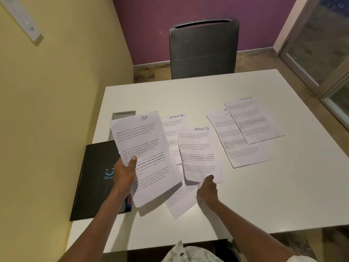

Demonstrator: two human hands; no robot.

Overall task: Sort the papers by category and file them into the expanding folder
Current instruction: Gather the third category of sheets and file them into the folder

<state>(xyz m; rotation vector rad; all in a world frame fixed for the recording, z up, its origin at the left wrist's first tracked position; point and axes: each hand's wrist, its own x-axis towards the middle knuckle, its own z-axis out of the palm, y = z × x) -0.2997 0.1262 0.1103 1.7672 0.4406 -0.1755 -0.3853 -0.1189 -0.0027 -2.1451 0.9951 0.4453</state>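
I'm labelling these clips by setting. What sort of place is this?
Most likely a small office or meeting room: a white table with a cable hatch, a mesh-backed office chair pushed up to it, and a glass partition at the side. Printed papers headed SPORTS lie spread out.

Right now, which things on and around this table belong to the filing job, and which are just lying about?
Job:
- HR stack, gripped by left hand
- SPORTS sheet, pinched at its near edge by right hand
- far SPORTS pile
- loose sheets beneath
- black folder, lying closed

Lying about:
- mesh chair
- table's cable hatch
- wall switch plate
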